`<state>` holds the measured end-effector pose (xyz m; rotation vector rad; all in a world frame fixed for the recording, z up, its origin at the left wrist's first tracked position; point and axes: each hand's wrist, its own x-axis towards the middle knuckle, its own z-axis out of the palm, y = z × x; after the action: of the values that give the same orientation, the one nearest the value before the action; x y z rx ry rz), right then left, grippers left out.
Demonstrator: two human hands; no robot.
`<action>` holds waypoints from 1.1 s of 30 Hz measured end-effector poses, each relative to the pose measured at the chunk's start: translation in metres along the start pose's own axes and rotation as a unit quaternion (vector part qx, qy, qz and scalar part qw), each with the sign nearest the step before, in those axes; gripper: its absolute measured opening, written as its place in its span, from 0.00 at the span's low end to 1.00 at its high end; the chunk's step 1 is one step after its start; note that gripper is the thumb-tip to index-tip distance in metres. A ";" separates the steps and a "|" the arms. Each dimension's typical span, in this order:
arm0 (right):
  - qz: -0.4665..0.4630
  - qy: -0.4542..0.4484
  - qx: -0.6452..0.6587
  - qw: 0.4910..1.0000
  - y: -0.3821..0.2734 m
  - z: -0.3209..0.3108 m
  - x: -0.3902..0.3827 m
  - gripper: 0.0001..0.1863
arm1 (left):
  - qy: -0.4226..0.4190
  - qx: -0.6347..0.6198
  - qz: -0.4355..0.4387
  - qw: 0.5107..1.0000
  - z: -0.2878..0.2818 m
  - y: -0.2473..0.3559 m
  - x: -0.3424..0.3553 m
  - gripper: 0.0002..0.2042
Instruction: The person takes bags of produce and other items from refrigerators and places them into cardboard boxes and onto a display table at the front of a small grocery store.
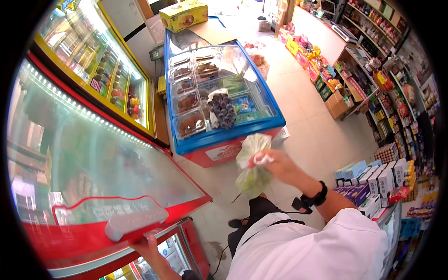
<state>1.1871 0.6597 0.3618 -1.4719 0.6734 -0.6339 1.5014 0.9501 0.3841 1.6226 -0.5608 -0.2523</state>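
My right hand grips the gathered neck of a translucent plastic bag with pale green contents, held out in front of my white shirt. My left hand is at the lower edge of a red-framed glass cooler door, just below its grey handle, fingers curled on it. Ahead stands a blue-and-red chest freezer; clear trays of brown items and dark grapes in white wrapping lie on its top.
A yellow-framed display fridge stands at left. A yellow carton sits on the freezer's far end. Shelves of packaged goods line the right, with stacked drink cartons nearby. A tiled floor runs between.
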 end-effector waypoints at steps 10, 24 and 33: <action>0.000 0.184 0.097 0.978 -0.025 -0.186 0.172 0.13 | 0.154 0.033 -0.063 0.986 0.041 0.011 0.005 0.40; -0.071 0.154 0.078 0.982 0.078 -0.265 0.398 0.13 | 0.238 0.070 -0.113 0.962 0.110 0.038 0.008 0.42; -0.015 0.142 0.068 0.987 0.166 -0.242 0.397 0.14 | 0.226 0.087 -0.128 0.962 0.135 0.045 0.019 0.43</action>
<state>1.2694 0.2037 0.1899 -1.2791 0.8128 -0.9064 1.4437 0.8222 0.4119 1.8511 -0.0224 -0.0161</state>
